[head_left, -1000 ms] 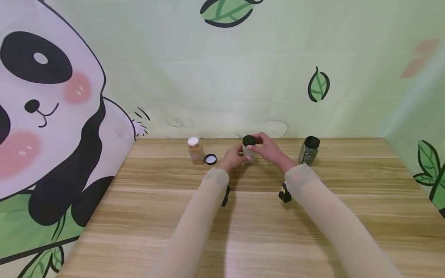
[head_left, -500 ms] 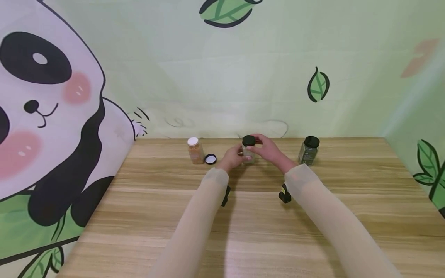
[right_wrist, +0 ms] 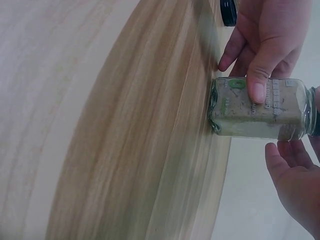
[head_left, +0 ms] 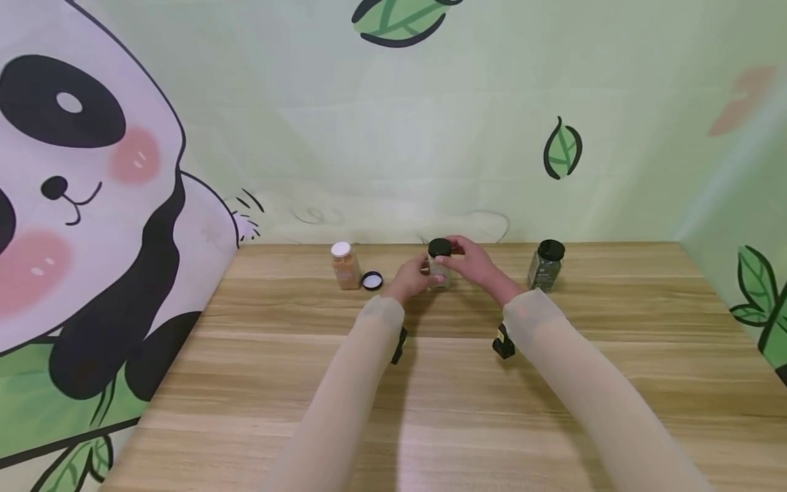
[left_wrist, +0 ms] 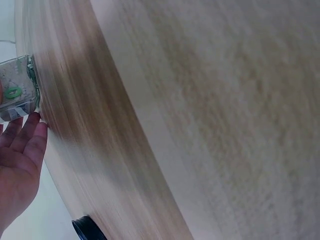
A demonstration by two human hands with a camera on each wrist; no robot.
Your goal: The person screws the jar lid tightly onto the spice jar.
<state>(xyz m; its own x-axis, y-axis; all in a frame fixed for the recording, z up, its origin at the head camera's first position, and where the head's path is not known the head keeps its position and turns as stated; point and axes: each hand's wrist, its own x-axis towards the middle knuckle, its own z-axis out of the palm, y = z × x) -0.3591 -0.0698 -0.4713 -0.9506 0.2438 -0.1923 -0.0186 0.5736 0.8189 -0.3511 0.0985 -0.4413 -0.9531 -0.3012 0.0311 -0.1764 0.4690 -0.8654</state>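
Note:
A square glass jar (head_left: pixel 439 276) with a label and a black lid (head_left: pixel 439 247) stands upright on the table. My left hand (head_left: pixel 410 279) grips the jar's body, its thumb pressed over the label on the glass (right_wrist: pixel 260 117) in the right wrist view. My right hand (head_left: pixel 476 265) holds the lid between thumb and fingers; the right wrist view cuts most of the lid off at its edge. Only the jar's lower part (left_wrist: pixel 20 85) shows in the left wrist view, beside the left hand's fingers (left_wrist: pixel 22 145).
To the left stands a jar of orange contents with a white top (head_left: pixel 346 268), a loose black lid (head_left: pixel 371 281) lying beside it with its pale inside up. A dark-filled jar with a black lid (head_left: pixel 546 266) is to the right. Behind the wood-grain table (head_left: pixel 455 410) hangs a printed backdrop (head_left: pixel 418 137).

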